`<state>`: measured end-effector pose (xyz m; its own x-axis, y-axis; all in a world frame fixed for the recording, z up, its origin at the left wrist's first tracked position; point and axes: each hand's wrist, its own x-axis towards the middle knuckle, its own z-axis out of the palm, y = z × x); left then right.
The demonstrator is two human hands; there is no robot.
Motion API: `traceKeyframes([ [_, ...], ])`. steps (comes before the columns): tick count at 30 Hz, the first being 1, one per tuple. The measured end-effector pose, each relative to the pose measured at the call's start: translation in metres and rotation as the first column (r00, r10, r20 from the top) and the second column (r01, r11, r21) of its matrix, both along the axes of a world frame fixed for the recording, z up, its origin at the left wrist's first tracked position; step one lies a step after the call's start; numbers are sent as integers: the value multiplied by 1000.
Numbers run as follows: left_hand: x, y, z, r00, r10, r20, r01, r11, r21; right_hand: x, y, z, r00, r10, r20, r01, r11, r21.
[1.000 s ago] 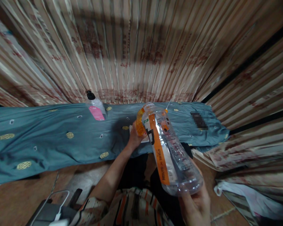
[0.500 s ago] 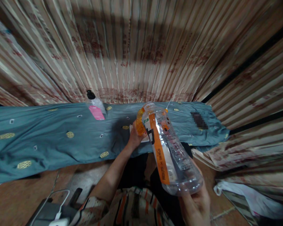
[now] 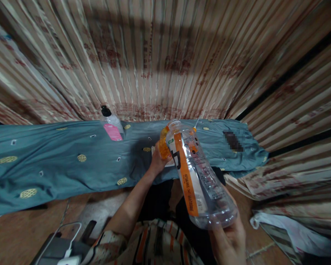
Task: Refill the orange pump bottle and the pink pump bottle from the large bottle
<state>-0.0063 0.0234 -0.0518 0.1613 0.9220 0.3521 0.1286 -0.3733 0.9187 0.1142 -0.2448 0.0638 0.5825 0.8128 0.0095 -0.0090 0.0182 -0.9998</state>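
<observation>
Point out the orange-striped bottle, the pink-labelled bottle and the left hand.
Orange-striped bottle (image 3: pixel 195 176): head view, middle of its body.
Pink-labelled bottle (image 3: pixel 113 131): head view, on its pink label.
Left hand (image 3: pixel 158 162): head view, back of the hand.

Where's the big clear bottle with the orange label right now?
In the head view, the clear bottle is just right of centre, tilted, its base in the right hand, its neck beside the orange item in the left hand.

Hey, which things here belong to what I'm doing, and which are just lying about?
In use:
clear bottle, in the right hand
orange container, partly hidden, in the left hand

Lying about:
pink-labelled bottle
blurred dark object
white cable
</observation>
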Motion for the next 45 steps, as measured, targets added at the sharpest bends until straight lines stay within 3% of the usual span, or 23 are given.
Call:
traceKeyframes([
  [19,0,0,0,1000,0,5,0,1000,-16,-2,1,-1,1000,-23,-16,22,1000,-22],
  [29,0,-3,4,1000,-3,27,3,1000,-18,-31,12,29,986,-131,-102,126,990,-56],
  [45,0,-4,7,999,-12,43,13,1000,-20,-30,11,28,991,-123,-42,122,992,-30],
])
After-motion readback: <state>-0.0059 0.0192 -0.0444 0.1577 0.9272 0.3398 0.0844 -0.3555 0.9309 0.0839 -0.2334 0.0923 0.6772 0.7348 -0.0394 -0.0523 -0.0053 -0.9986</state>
